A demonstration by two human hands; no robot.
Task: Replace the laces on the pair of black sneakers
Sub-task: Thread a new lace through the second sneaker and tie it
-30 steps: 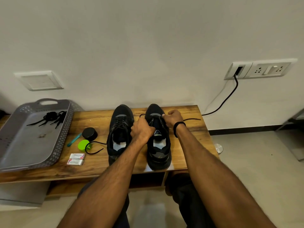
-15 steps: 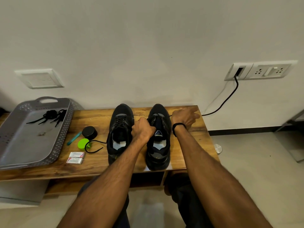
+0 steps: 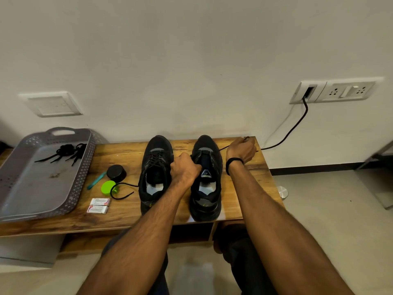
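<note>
Two black sneakers stand side by side on the wooden bench (image 3: 119,218), toes toward the wall. The left sneaker (image 3: 156,165) is laced, and its lace end curls out on the bench. My left hand (image 3: 184,169) grips the left side of the right sneaker (image 3: 205,188) near its tongue. My right hand (image 3: 241,149) is at the bench's far right corner and pinches a black lace (image 3: 222,148) that runs taut from the right sneaker's eyelets. A bundle of black laces (image 3: 64,151) lies in the grey tray (image 3: 19,188) at the left.
Between tray and shoes lie a black round tin (image 3: 116,173), a green lid (image 3: 108,186), a teal pen (image 3: 96,180) and two small white boxes (image 3: 98,205). A black cable (image 3: 293,128) runs from the wall socket down behind the bench's right end.
My right hand has drawn the lace out from the right sneaker's top, moving right and away toward the bench corner. My left hand has stayed on the shoe.
</note>
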